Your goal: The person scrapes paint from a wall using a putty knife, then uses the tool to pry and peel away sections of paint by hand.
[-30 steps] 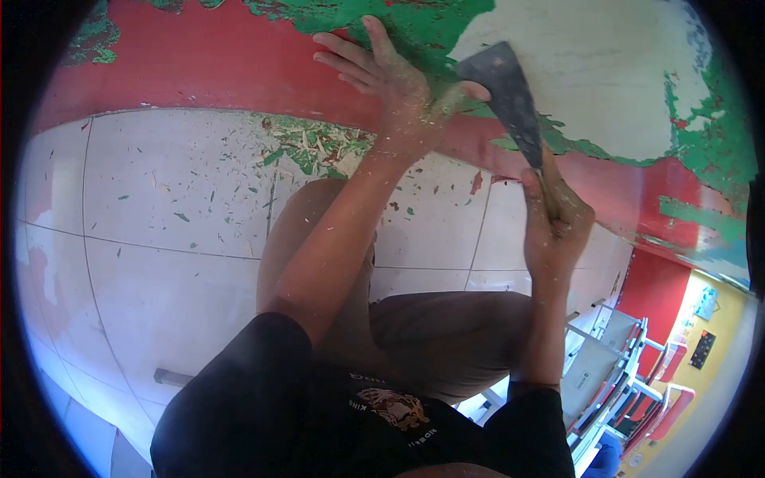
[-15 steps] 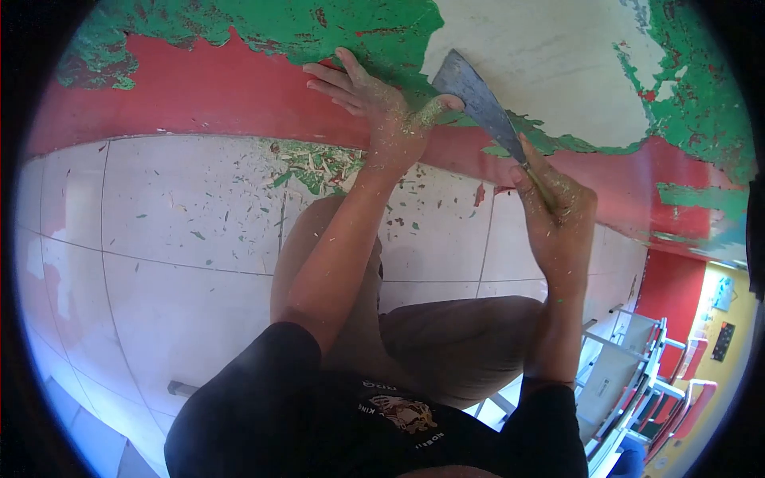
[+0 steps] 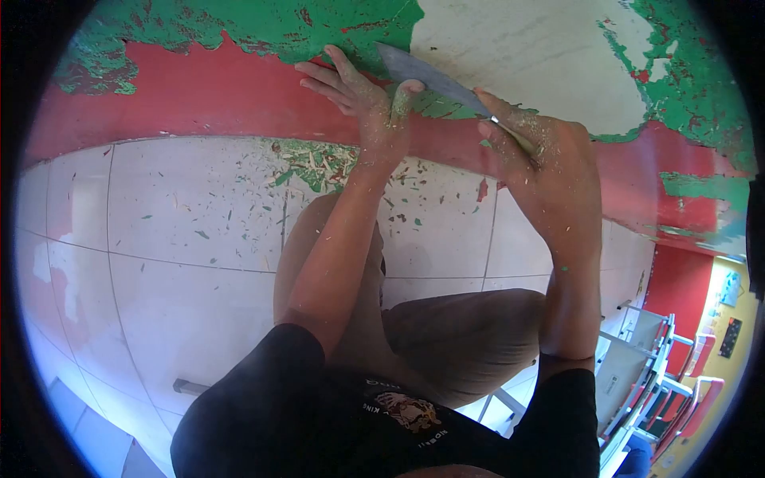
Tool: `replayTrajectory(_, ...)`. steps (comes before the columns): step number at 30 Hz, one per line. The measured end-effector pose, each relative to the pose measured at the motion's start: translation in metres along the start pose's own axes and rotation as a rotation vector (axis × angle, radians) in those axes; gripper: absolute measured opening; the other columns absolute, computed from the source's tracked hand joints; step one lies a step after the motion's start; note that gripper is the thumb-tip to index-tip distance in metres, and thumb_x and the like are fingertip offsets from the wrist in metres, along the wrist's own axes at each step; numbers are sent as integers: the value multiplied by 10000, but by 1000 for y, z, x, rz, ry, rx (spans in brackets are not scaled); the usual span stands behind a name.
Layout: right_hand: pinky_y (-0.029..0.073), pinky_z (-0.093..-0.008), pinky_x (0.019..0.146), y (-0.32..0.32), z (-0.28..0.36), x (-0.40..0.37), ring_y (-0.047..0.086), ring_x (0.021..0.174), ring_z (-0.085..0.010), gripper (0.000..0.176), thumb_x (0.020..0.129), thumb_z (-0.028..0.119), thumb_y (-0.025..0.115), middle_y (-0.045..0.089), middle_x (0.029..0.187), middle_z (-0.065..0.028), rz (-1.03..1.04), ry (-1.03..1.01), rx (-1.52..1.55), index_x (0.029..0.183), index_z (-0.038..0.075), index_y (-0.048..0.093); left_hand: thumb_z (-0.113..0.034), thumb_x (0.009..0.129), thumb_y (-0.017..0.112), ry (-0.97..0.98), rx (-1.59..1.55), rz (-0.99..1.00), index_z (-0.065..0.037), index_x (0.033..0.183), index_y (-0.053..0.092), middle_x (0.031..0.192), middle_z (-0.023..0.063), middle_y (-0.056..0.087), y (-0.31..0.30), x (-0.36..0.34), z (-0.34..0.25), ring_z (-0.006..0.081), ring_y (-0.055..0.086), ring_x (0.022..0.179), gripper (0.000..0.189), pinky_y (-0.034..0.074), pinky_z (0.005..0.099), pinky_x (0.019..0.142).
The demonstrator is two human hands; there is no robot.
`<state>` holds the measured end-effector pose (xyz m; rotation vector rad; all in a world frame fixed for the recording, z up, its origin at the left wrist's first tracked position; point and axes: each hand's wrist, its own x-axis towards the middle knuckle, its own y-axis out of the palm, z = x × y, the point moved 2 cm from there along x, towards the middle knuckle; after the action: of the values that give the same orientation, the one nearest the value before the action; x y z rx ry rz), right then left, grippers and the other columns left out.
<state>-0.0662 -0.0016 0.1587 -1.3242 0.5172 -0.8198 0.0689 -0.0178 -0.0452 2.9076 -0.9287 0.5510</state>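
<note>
My right hand (image 3: 538,147) is wrapped round the handle of a scraper (image 3: 430,80), its wide grey blade lying along the wall and pointing up to the left. The blade's tip overlaps green paint (image 3: 263,28) beside a bared whitish patch (image 3: 518,56). My left hand (image 3: 362,99) has its fingers spread against the wall, over the line between green and red paint (image 3: 207,92). Its thumb rests at the lower edge of the blade. Paint dust and small flakes cling to both hands.
Green and pale paint chips (image 3: 315,163) lie heaped on the white tiled floor (image 3: 191,207) along the wall's foot, with more flakes scattered around. My bent knees (image 3: 470,334) are below my hands. Stacked chairs or desks with metal frames (image 3: 637,366) stand at the lower right.
The scraper has moved left and its blade has turned flatter, from the pale patch's edge onto the green paint. My right hand followed leftward; my left hand shifted slightly left.
</note>
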Motion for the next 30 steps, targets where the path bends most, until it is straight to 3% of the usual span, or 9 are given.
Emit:
replayTrajectory(4, 454, -340, 598, -3, -8, -22, 611, 617, -209, 332, 926, 163, 703, 660, 699, -146, -59, -141, -51, 1246, 78, 711, -782, 659, 740, -28, -6, -8, -81, 1577, -195, 1526, 341, -381, 6, 1, -1, 577, -314, 1406, 1486, -86, 754, 1100)
replayTrajectory(6, 449, -318, 605, -10, -13, -32, 571, 622, -152, 349, 927, 131, 707, 662, 719, -152, -77, 76, 185, 1271, 68, 697, -813, 653, 711, 84, 28, -107, 7, 1552, -196, 1526, 371, -346, 13, 1, -7, 586, -321, 1395, 1517, -134, 751, 1087)
replayTrajectory(9, 446, -296, 616, -13, -12, -31, 516, 643, -117, 363, 931, 103, 706, 648, 732, -143, -83, 78, 158, 1291, 58, 684, -812, 674, 688, 110, 148, -28, 75, 1517, -213, 1527, 397, -305, 14, 0, -9, 593, -328, 1386, 1520, -188, 745, 1067)
replayTrajectory(13, 440, -280, 618, -11, -15, -28, 478, 641, -120, 359, 936, 103, 703, 619, 719, -115, -84, 91, 128, 1292, 56, 683, -794, 714, 667, 236, 257, -36, 77, 1511, -223, 1531, 399, -285, 17, -1, 0, 586, -347, 1378, 1479, -212, 744, 1053)
replayTrajectory(15, 454, -344, 576, -8, -16, -25, 591, 561, -215, 337, 914, 136, 709, 691, 709, -114, -108, 31, 69, 1250, 106, 716, -775, 737, 656, 240, 183, -43, 62, 1517, -224, 1529, 398, -292, 16, 0, 0, 577, -356, 1378, 1443, -209, 744, 1055)
replayTrajectory(19, 452, -298, 607, -4, -8, -22, 521, 629, -128, 335, 935, 94, 697, 655, 741, -155, -99, 15, 57, 1266, 45, 696, -776, 723, 674, 247, 184, -33, 49, 1526, -217, 1542, 371, -308, 15, 0, 8, 570, -355, 1385, 1456, -209, 739, 1058)
replayTrajectory(25, 468, -325, 597, 4, -9, -22, 589, 593, -191, 336, 938, 120, 690, 666, 745, -175, -170, -37, -77, 1265, 42, 692, -764, 720, 708, -6, -3, -54, -11, 1566, -169, 1561, 325, -333, 13, -2, -7, 560, -318, 1415, 1432, -58, 769, 1095)
replayTrajectory(27, 447, -414, 565, 17, -15, -21, 573, 555, -312, 323, 918, 197, 697, 615, 647, -133, -108, -18, 6, 1237, 154, 722, -762, 703, 728, 102, 18, -109, -35, 1586, -118, 1550, 362, -317, 9, 1, 4, 564, -279, 1432, 1423, -2, 781, 1096)
replayTrajectory(30, 442, -410, 560, 35, -29, -26, 557, 550, -315, 336, 919, 202, 703, 604, 646, -139, -67, 27, 181, 1252, 158, 714, -787, 629, 762, -46, -44, 8, -36, 1593, -83, 1545, 391, -289, -7, -4, -8, 570, -245, 1442, 1486, -9, 781, 1097)
